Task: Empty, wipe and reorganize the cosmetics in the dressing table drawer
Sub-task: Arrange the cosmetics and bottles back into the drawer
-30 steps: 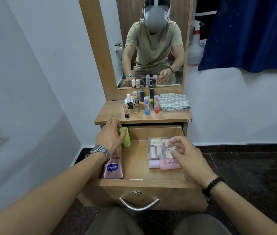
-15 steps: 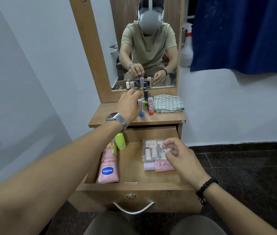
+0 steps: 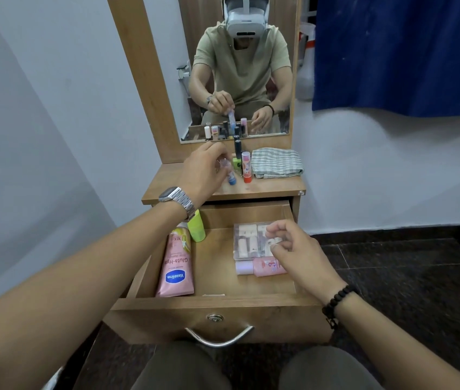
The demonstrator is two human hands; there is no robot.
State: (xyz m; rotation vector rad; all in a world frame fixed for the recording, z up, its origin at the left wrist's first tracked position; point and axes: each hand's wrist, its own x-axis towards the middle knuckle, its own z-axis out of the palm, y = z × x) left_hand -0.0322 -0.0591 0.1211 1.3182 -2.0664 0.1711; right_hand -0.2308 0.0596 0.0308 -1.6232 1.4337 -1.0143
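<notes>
Wooden drawer point(image 3: 217, 301) already half restocked, the left hand point(image 3: 204, 171) had risen from the green bottle point(image 3: 197, 226) to pinch a blue-capped tube point(image 3: 230, 175) off the bench point(image 3: 265, 188), right hand point(image 3: 293, 249) loosely curled, holding nothing.

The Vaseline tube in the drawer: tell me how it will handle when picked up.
The Vaseline tube looks like soft plastic, so it will probably give under a grip and sag slightly if held by one end. It lies flat along the left wall of the drawer, and its flattened shape makes rolling unlikely. The glossy surface may be a little slippery.
</notes>
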